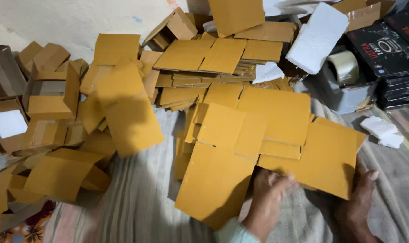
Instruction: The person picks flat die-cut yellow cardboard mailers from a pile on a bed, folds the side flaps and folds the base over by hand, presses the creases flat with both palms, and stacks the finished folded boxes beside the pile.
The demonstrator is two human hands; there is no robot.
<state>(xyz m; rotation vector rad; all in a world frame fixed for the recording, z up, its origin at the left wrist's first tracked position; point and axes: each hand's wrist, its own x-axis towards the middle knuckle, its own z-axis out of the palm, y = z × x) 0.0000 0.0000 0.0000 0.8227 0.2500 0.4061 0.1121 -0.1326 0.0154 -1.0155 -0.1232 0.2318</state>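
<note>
On the striped cloth point(141, 202), both hands point(267, 198) apparently lift a flat carton point(312, 157).

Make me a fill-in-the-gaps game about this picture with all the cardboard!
1. Both hands, the left hand and the right hand, touch a flat sheet of ____.
2. The roll of tape sits on a ____ box.
3. The white foam block lies ____ of the tape.
4. The cloth under the cardboard is ____.

Missing words: cardboard; grey; left; striped
</note>
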